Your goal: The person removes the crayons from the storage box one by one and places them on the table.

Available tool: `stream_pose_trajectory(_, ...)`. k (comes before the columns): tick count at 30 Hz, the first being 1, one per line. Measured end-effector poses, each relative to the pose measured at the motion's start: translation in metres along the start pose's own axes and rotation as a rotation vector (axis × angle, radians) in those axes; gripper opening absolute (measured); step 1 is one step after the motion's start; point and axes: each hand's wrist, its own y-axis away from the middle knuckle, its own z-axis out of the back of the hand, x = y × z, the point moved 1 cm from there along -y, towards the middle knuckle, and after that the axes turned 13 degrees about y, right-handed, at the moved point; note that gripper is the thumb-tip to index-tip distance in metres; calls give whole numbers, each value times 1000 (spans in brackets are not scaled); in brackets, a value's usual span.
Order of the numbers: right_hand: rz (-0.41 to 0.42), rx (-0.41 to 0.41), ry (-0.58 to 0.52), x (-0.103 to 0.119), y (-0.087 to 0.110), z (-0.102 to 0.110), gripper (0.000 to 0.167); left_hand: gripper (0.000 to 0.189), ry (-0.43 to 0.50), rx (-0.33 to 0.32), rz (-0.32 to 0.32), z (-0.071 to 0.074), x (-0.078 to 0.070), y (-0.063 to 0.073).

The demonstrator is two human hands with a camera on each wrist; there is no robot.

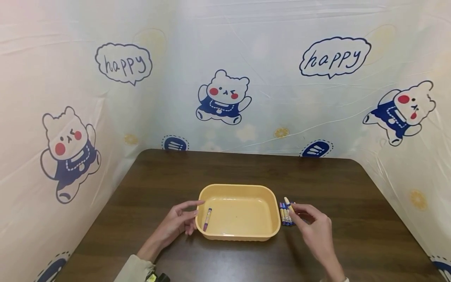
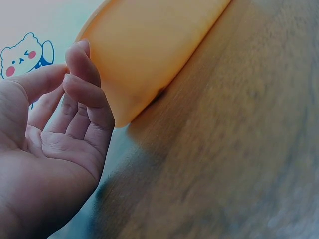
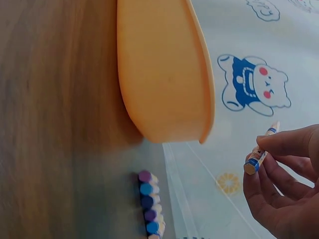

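Observation:
A yellow plastic bin [image 1: 237, 237] stands on the dark wooden table. My left hand [image 1: 179, 219] is at its left rim, thumb over the edge and curled fingers [image 2: 87, 92] against the outer wall. To the right of the bin, my right hand [image 1: 315, 229] pinches a crayon [image 3: 260, 154] between thumb and fingers; it has a pale tip and a blue-banded end, and is held raised and tilted. Several crayons [image 1: 283, 215] lie side by side close to the bin's right wall, partly hidden by the right hand. One purple-ended crayon [image 1: 207, 219] lies inside the bin at the left.
The brown tabletop [image 1: 169, 172] extends behind and to both sides of the bin. A pale printed curtain [image 1: 267, 102] with bears and "happy" bubbles surrounds the table at the back and sides.

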Motion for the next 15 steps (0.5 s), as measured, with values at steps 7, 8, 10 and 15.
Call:
stream_pose_trajectory(7,-59,-23,105,-13,-13,8,17,51,-4,-1,-2,-1,0,0)
stream_pose_trajectory(8,-70,-24,117,-16,-14,9,17,51,-4,-1,-3,-1,0,0)
stream_pose_trajectory(10,-91,-15,139,-22,-16,9,16,51,-5,-5,-4,-1,-1,0)
stream_pose_trajectory(15,-214,58,114,-41,-15,6,19,51,-8,-6,-3,-1,0,0)
